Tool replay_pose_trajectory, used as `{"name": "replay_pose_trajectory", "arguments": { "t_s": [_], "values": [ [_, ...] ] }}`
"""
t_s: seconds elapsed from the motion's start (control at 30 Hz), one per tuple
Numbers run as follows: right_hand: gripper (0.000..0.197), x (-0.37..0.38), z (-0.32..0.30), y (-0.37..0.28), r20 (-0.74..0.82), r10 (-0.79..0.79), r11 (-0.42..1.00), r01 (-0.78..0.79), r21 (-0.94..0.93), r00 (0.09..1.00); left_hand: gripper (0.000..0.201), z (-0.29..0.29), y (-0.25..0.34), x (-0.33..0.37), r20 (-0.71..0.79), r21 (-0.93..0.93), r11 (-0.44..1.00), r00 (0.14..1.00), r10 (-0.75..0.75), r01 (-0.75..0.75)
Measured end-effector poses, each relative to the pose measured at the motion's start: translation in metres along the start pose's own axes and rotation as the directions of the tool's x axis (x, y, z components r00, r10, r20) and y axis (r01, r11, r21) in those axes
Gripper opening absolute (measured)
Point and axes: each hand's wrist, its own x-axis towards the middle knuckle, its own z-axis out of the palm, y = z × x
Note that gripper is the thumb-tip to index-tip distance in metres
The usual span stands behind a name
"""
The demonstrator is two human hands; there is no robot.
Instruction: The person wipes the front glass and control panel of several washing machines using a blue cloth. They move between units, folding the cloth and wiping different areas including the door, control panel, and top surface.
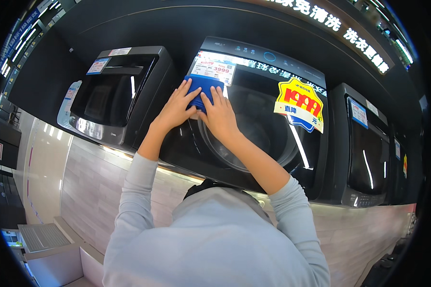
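A folded blue cloth [205,84] lies flat on the glossy black lid of a large top-loading washing machine [179,148]. My left hand [176,107] rests on the cloth's left side, fingers stretched out and spread. On its lower right part lies my right hand [221,115], also with extended fingers. Both palms face down, and the hands partly cover the cloth. Just beyond it, a white price card [214,71] sits on the lid, its near edge meeting the cloth. A round dark window [258,122] shows in the lid under my right forearm.
A yellow, red and blue price sign [299,104] stands on the lid's right side. Smaller black washers flank this machine, one to the left [110,95] and one to the right [368,153]. Behind rises a dark wall with a lit sign [340,33]. A grey-beige box-shaped unit [57,263] stands lower left.
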Motion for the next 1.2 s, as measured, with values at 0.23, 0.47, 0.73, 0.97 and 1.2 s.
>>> {"name": "replay_pose_trajectory", "arguments": {
  "t_s": [0.23, 0.47, 0.73, 0.97, 1.2],
  "values": [
    [0.069, 0.015, -0.007, 0.008, 0.073, -0.002, 1.000, 0.000, 0.024, 0.997, 0.063, -0.006, -0.009, 0.010, 0.115, -0.160, 0.984, 0.992, -0.053, 0.071],
    [0.058, 0.014, -0.015, 0.008, 0.113, 0.021, 0.980, -0.043, 0.197, 0.993, 0.067, -0.015, -0.009, -0.004, 0.061, -0.218, 0.972, 0.995, -0.080, 0.092],
    [0.040, -0.024, -0.036, -0.005, 0.007, -0.203, 0.972, 0.201, 0.119, 0.979, 0.048, -0.019, 0.016, -0.056, -0.089, -0.094, 0.995, 0.996, 0.008, -0.017],
    [0.042, -0.116, -0.099, -0.036, 0.113, -0.229, 0.965, 0.210, 0.156, 0.967, 0.050, -0.010, 0.078, -0.145, -0.091, -0.124, 0.976, 0.981, 0.171, -0.181],
    [0.041, -0.157, -0.129, -0.030, 0.163, -0.148, 0.985, 0.130, 0.116, 0.975, 0.053, 0.007, 0.118, -0.156, -0.038, -0.232, 0.952, 0.979, 0.198, -0.202]
  ]
}}
